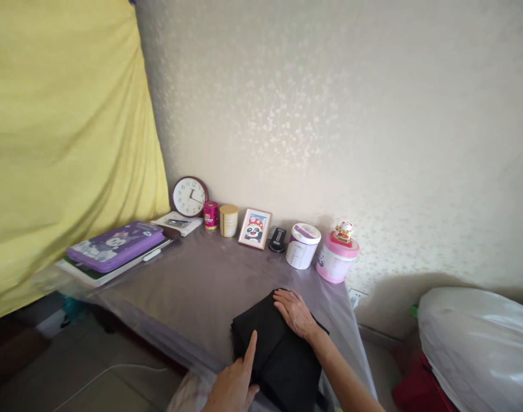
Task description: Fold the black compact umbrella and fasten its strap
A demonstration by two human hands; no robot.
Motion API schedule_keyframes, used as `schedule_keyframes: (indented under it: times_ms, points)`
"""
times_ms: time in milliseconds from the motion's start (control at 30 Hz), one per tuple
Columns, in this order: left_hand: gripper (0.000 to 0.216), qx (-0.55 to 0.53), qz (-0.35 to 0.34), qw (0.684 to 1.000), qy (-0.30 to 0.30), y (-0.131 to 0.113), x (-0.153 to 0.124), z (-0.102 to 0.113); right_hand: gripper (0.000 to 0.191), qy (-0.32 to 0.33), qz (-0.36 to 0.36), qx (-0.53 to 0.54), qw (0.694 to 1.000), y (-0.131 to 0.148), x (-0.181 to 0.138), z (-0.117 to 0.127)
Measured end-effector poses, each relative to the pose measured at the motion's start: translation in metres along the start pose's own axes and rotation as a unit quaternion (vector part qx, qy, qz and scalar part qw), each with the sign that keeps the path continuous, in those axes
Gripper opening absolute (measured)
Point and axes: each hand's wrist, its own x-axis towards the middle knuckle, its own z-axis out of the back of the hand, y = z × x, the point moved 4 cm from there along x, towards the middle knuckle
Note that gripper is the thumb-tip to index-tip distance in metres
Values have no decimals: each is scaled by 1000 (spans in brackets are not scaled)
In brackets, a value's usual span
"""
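Note:
A folded black cloth lies near the front edge of a table covered with a greyish-purple sheet. My right hand rests flat on the cloth's far right part, fingers stretched out. At the cloth's near left side is my left hand, its index finger extended and pressing on the fabric while the other fingers curl under. Neither hand holds anything.
Along the wall stand a round clock, a red tin, a gold tin, a framed panda picture, a white canister and a pink canister. A purple case lies at left. Yellow curtain hangs left; white bundle right.

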Motion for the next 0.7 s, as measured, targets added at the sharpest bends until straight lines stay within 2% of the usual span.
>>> schedule_keyframes:
  times_ms: [100,200,267,333,400,467,567,700]
  points:
    - [89,-16,0,1000,6,0,0,1,33,0,-49,-37,998,-15,8,4]
    - [86,-16,14,1000,16,0,-1,2,32,-39,-76,-58,995,-8,9,11]
    - [85,-20,14,1000,19,0,-2,1,32,-33,-14,-24,999,14,8,9]
    - [84,-26,5,1000,14,0,-2,-1,30,19,80,29,996,40,5,1]
    - [82,-30,-1,1000,3,2,-2,-3,28,67,117,53,989,52,5,-6]
    - [82,-33,-2,999,-5,5,-2,-4,28,53,67,37,996,43,9,-6]
    - [81,-35,-2,999,-12,8,-1,-2,28,-36,-47,8,998,4,11,13]
    - [76,-47,-17,998,-24,7,7,13,32,-127,-94,30,987,-39,-13,50]
